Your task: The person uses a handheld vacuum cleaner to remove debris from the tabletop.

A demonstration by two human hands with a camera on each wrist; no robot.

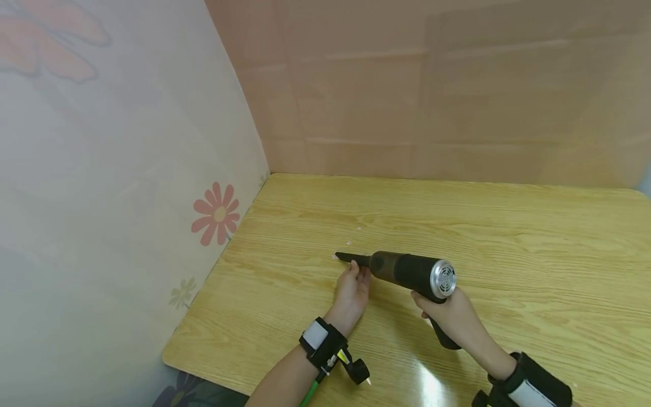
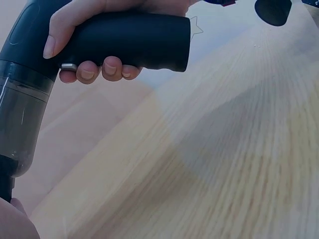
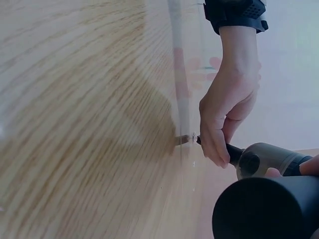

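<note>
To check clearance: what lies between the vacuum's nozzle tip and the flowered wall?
Only bare wooden table, in the head view, between nozzle and wall.

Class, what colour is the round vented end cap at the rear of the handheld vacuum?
Silver, on the black handheld vacuum; its round vented end cap shows best in the head view.

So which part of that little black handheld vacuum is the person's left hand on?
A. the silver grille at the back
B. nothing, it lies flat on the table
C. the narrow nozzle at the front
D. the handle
C: the left hand has its fingers on the narrow nozzle of the handheld vacuum, while the right hand grips the handle.
</note>
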